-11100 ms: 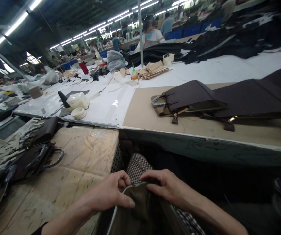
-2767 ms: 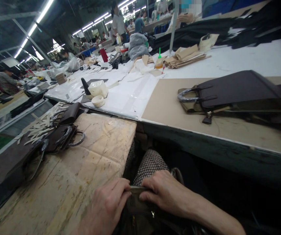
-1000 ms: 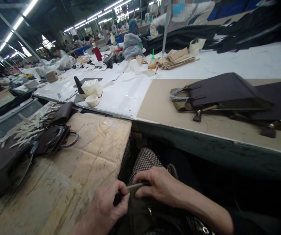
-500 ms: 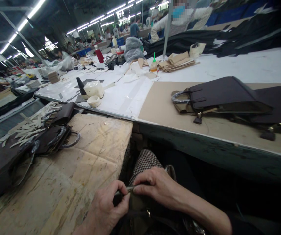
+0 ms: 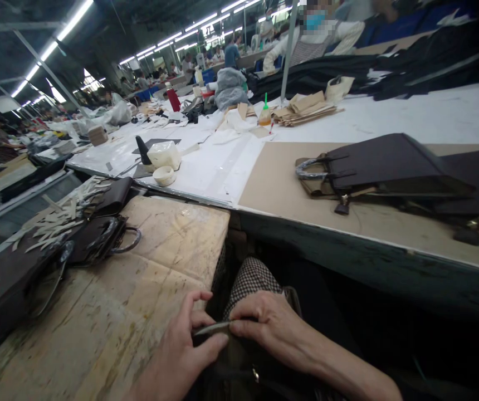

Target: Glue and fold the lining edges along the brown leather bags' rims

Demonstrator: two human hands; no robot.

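Note:
In the head view a dark handbag (image 5: 239, 356) lies on my lap, mostly in shadow. My right hand (image 5: 270, 326) pinches the bag's thin, pale-lined edge between thumb and fingers. Just left of that pinch, my left hand (image 5: 191, 340) is open around the same edge, with its index finger raised and its thumb apart below. The edge passes between that thumb and the fingers, and may touch them. Much of the bag's body is hidden by my hands and the dark.
More dark brown bags (image 5: 97, 234) with wrapped handles and pale strips (image 5: 62, 214) lie on the worn board (image 5: 172, 239) at left. Another bag (image 5: 390, 164) rests on brown card on the right. A tape roll (image 5: 164, 176) and a glue bottle (image 5: 265, 114) stand farther back. A co-worker (image 5: 317, 42) sits across.
My left hand has loosened from a pinch on the edge, its fingers and thumb now spread. My right hand keeps its pinch in nearly the same spot. The whole view has shifted slightly.

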